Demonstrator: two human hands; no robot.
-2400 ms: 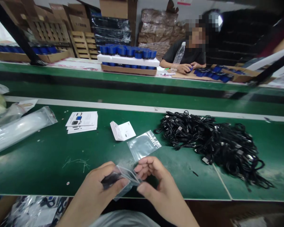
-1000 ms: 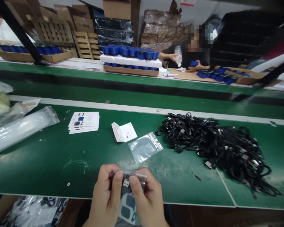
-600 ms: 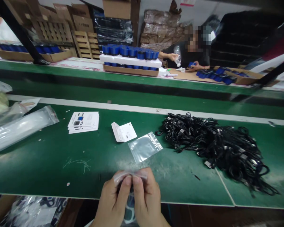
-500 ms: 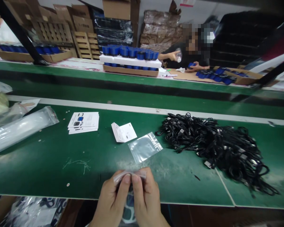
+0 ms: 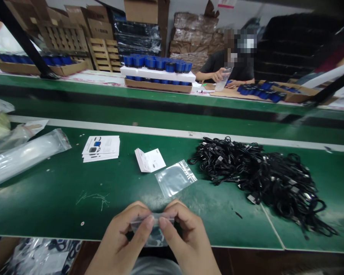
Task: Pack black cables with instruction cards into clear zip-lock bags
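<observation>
My left hand (image 5: 126,235) and my right hand (image 5: 187,233) pinch the top edge of a clear zip bag (image 5: 156,238) between thumbs and forefingers. The bag hangs at the table's front edge. Something pale and dark shows through its plastic, too unclear to name. Just beyond my hands lies a flat, clear zip bag (image 5: 175,178). Its upper left corner is close to a folded leaflet (image 5: 152,160). Farther left is a small stack of printed leaflets (image 5: 101,147).
A heap of black cables (image 5: 246,168) covers the right side of the green table (image 5: 54,202). On the left lies a long plastic packet (image 5: 28,156). Filled bags (image 5: 43,256) sit below the front edge. Across the line, a person (image 5: 226,68) handles a clear bottle (image 5: 223,79) near blue-capped parts (image 5: 157,63).
My hands have tilted outward at the wrists and my thumbs are slightly farther apart along the bag's edge. Across the line, the person has lowered the bottle upright.
</observation>
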